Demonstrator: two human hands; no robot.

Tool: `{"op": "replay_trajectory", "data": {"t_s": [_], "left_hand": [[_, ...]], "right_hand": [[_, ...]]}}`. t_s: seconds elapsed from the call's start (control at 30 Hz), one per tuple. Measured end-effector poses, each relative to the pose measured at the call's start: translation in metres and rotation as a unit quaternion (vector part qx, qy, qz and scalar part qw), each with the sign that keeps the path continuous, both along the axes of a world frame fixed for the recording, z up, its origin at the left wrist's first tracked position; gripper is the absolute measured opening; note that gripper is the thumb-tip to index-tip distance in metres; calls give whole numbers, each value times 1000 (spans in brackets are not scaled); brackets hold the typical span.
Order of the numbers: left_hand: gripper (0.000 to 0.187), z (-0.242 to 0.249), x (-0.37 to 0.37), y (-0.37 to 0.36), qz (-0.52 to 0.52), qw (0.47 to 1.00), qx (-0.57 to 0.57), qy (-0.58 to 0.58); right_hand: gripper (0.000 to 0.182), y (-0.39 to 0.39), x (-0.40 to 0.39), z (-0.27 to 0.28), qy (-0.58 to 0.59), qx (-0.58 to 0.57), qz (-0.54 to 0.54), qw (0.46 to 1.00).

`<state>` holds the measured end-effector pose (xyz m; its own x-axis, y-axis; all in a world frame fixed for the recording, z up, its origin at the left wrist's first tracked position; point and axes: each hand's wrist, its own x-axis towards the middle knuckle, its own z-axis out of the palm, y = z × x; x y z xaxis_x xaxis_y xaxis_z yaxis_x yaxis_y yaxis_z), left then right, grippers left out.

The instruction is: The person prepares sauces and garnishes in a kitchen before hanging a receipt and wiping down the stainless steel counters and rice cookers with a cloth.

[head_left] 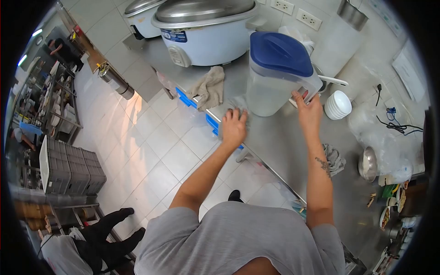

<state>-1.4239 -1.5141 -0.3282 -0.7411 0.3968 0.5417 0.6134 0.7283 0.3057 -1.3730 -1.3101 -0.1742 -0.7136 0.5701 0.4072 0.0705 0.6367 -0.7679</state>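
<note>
On the steel counter (pixel 275 146) stands a clear plastic pitcher (pixel 268 87) with a blue lid, upright. My right hand (pixel 309 112) is closed round the lower part of its handle. My left hand (pixel 234 128) presses down near the counter's front edge, its fingers bent over a grey cloth (pixel 238 101). Most of that cloth is hidden under the hand. A beige rag (pixel 211 89) lies crumpled just beyond, hanging partly over the edge. Right of the pitcher is a stack of white bowls (pixel 338 105).
A large rice cooker (pixel 204 41) stands at the back, with another cooker (pixel 142 20) behind it. A crumpled grey rag (pixel 334 159) and a metal bowl (pixel 368 164) are at right. Grey crates (pixel 71 167) and a person in dark trousers (pixel 107 236) are at left.
</note>
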Motion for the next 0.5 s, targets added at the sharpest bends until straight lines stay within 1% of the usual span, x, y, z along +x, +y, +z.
{"op": "replay_trajectory", "data": {"t_s": [0.07, 0.17, 0.23, 0.27, 0.33, 0.37, 0.4, 0.43, 0.47, 0.5], "left_hand": [[48, -2, 12, 0, -24, 1000, 3, 6], [50, -1, 25, -2, -64, 998, 17, 14], [49, 2, 28, -6, -93, 996, 16, 6], [48, 3, 28, -9, -101, 995, 12, 6], [47, 4, 27, -10, -112, 994, 11, 4], [47, 5, 24, -10, -125, 992, 9, 3], [47, 5, 23, -12, -140, 990, 5, -1], [47, 5, 21, -16, -157, 988, -2, -4], [44, 10, 17, -19, -196, 971, -6, -137], [42, 3, 11, -19, -218, 966, 52, -131]], "right_hand": [[50, -1, -7, -3, 11, 16, -11, 1000], [44, -8, -12, -6, 31, 13, -46, 998], [37, -25, -3, 0, 180, 131, -104, 969], [33, -35, 3, 6, 256, 188, -130, 939], [30, -76, 23, 16, 260, 26, -23, 965], [29, -95, 27, 16, 251, -59, 29, 966], [31, -105, 21, 13, 173, 38, 133, 975], [33, -115, 13, 8, 93, 132, 233, 959], [36, -129, -4, -4, 70, 165, 268, 947], [39, -143, -26, -17, 50, 200, 301, 931]]}}
